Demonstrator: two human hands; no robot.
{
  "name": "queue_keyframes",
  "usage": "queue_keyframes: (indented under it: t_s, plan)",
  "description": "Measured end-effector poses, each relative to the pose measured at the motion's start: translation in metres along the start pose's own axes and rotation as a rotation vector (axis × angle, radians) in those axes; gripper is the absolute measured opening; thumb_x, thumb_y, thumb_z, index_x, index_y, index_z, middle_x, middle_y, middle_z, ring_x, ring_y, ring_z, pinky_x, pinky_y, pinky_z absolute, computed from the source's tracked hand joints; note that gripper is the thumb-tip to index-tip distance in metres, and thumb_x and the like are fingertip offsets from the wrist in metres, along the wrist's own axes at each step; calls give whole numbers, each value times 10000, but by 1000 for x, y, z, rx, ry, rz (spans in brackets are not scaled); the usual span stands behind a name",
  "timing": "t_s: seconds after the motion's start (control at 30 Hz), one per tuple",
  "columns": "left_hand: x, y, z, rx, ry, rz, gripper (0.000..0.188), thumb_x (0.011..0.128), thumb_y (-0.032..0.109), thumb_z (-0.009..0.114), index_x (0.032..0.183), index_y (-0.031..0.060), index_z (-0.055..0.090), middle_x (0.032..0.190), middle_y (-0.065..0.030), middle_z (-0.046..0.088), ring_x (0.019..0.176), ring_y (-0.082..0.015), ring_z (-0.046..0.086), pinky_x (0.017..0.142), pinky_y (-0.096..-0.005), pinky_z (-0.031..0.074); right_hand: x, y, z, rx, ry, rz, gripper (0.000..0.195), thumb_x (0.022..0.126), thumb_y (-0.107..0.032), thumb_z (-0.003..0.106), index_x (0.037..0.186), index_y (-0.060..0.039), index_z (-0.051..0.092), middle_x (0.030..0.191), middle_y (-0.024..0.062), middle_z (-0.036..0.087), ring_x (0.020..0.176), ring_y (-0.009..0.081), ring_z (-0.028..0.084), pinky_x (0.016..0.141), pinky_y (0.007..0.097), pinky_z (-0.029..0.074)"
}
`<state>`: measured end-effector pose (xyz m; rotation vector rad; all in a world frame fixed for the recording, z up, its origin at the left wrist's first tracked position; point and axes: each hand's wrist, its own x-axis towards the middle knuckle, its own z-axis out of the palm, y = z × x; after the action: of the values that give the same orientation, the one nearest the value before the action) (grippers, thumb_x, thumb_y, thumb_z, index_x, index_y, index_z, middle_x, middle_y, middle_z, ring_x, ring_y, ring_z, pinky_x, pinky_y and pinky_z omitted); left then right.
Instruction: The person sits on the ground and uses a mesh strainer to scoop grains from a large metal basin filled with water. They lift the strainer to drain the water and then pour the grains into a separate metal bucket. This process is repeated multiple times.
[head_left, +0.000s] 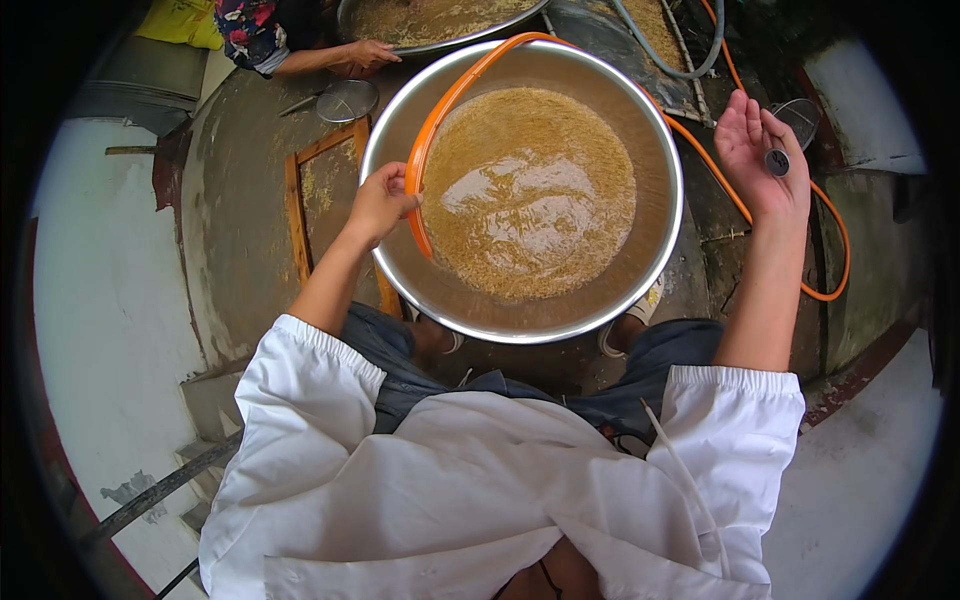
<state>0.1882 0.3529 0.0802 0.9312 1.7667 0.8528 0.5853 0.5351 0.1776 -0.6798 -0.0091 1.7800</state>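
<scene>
Before me stands a large metal basin (672, 217) with a bright rim. In it lies a mass of yellow-brown grain (525, 120) under rippling water that reflects light. My left hand (382, 204) is at the basin's left rim and pinches an orange hose (417, 172) between thumb and fingers. The hose arches over the far rim, and its end points down inside the basin. Out to the right of the basin, my right hand (763, 161) is raised palm up, gripping the handle of a wire-mesh strainer (798, 120). The strainer's mesh head is partly hidden behind that hand.
Another person's hand (370, 55) touches a second metal pan (480, 31) of grain at the far side. A second mesh strainer (346, 100) and a wooden frame (295, 217) lie on the floor to the left. A grey hose (679, 73) curves at the upper right.
</scene>
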Motion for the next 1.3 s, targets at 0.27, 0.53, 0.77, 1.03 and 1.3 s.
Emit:
queue_keyframes:
  t_s: [0.27, 0.53, 0.77, 1.03, 1.3]
  plan:
    - [10, 11, -25, 160, -21, 76, 305, 759, -42, 632, 1045, 35, 561, 872, -10, 597, 735, -87, 577, 643, -239, 492, 4, 8, 0, -42, 15, 42, 237, 821, 37, 520, 1051, 74, 483, 1104, 199, 560, 1026, 287, 567, 905, 411, 459]
    - [10, 40, -15, 344, 0, 185, 330, 752, -28, 630, 1071, 20, 564, 854, -30, 603, 741, -117, 579, 704, -267, 489, 12, 20, 1, -128, 5, 57, 235, 813, 42, 520, 1041, 83, 482, 1100, 199, 556, 1024, 288, 570, 882, 409, 482]
    - [16, 39, -17, 380, -2, 195, 364, 755, -19, 648, 1106, 7, 554, 875, -32, 609, 734, -107, 574, 708, -258, 486, 12, 34, 4, -208, 6, 79, 209, 839, 39, 500, 1033, 112, 474, 1093, 236, 551, 1006, 296, 586, 854, 389, 525]
    - [29, 28, -22, 274, 1, 251, 349, 713, 27, 675, 1051, 27, 587, 875, -64, 637, 751, -165, 609, 723, -299, 493, -10, 54, -32, -822, 68, -31, 274, 887, -8, 514, 1139, 53, 428, 971, 181, 631, 689, 153, 645, 543, 228, 567]
    - [27, 38, -20, 354, 56, 250, 361, 726, -13, 642, 1078, 15, 566, 853, -26, 605, 731, -111, 559, 717, -259, 476, -57, 77, -131, -1677, 158, -272, 455, 941, -250, 489, 1339, -61, 378, 827, 76, 605, 563, 111, 516, 504, 258, 454]
